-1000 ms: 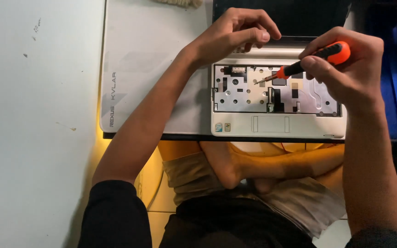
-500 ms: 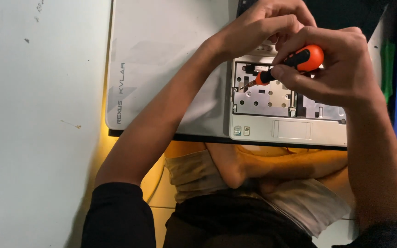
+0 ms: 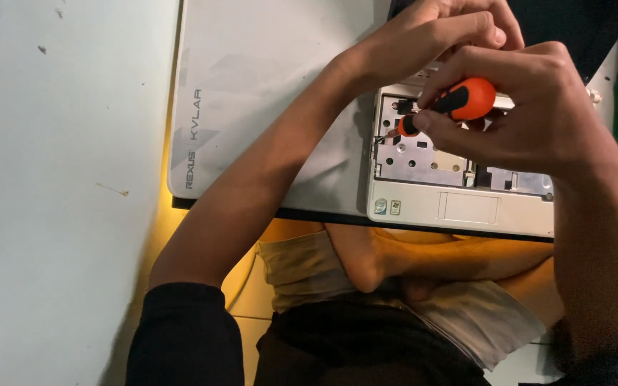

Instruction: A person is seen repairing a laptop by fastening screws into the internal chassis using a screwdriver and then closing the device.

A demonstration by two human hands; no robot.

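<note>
Plainly, I was mid-screw: nearest lay the laptop (image 3: 459,207), keyboard off, on the white desk mat (image 3: 252,107). My right hand (image 3: 531,121) gripped the orange screwdriver (image 3: 459,104), its tip down in the tray's left corner; beyond, my left hand (image 3: 438,32) rested curled, holding nothing visible. Next called for steady downward turning.

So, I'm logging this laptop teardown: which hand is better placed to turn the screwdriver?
Right. The right hand already grips the orange screwdriver, tip down on the opened laptop; the left hand rests behind it.

Single head view, looking steeply down, close over laptop (image 3: 459,207) and lap.
</note>
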